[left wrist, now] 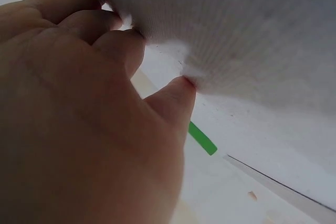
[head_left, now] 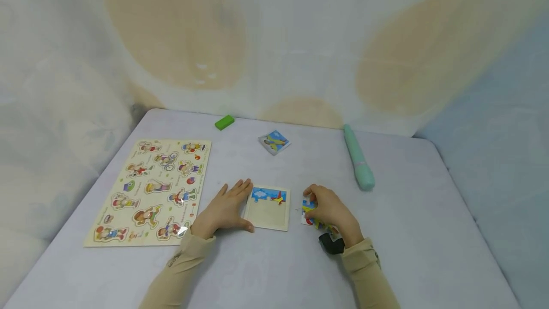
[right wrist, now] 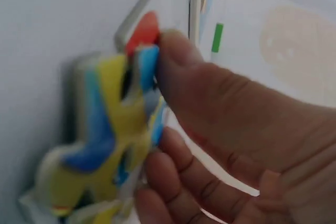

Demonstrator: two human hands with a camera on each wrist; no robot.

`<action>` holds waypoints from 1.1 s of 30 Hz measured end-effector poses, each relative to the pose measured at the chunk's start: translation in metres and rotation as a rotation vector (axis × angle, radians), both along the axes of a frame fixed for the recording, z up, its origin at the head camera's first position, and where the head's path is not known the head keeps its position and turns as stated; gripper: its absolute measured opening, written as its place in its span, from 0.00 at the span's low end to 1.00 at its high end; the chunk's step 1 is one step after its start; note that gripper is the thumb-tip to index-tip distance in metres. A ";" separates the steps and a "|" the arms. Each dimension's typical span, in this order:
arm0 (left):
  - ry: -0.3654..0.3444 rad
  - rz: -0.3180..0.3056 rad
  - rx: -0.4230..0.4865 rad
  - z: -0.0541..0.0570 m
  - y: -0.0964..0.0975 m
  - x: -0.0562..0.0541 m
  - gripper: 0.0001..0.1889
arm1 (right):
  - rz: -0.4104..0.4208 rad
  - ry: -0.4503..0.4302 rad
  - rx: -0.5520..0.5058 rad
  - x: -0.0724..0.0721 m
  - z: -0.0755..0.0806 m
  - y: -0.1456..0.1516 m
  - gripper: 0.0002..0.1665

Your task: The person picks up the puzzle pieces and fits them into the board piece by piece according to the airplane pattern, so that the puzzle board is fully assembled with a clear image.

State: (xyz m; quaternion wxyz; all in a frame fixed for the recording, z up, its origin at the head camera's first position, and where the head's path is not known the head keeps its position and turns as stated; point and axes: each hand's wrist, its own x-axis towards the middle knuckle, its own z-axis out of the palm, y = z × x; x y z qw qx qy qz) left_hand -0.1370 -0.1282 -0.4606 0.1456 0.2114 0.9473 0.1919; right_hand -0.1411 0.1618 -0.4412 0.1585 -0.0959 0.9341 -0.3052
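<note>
A small square puzzle tray (head_left: 268, 216) lies in the middle of the table, with blue picture pieces filling its top row and bare wood below. Spread along its left edge is my left hand (head_left: 227, 209), thumb near the lower left corner and fingertips near the upper one. To the right of the tray, my right hand (head_left: 330, 209) pinches a colourful jigsaw piece between thumb and fingers. Yellow and blue jigsaw pieces (right wrist: 105, 124) sit bunched close by the thumb in the right wrist view. The hand hides part of this group in the head view.
A large board of cartoon sports figures (head_left: 163, 204) covers the table's left side. Farther back are a green block (head_left: 225, 122) and a small picture square (head_left: 274, 142). A long mint-green object (head_left: 359, 161) lies at the back right. A black device (head_left: 331, 243) is by the right wrist.
</note>
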 end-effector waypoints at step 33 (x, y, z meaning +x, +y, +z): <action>0.007 -0.003 -0.023 0.002 0.004 0.000 0.61 | 0.040 -0.050 -0.323 -0.020 0.000 -0.088 0.06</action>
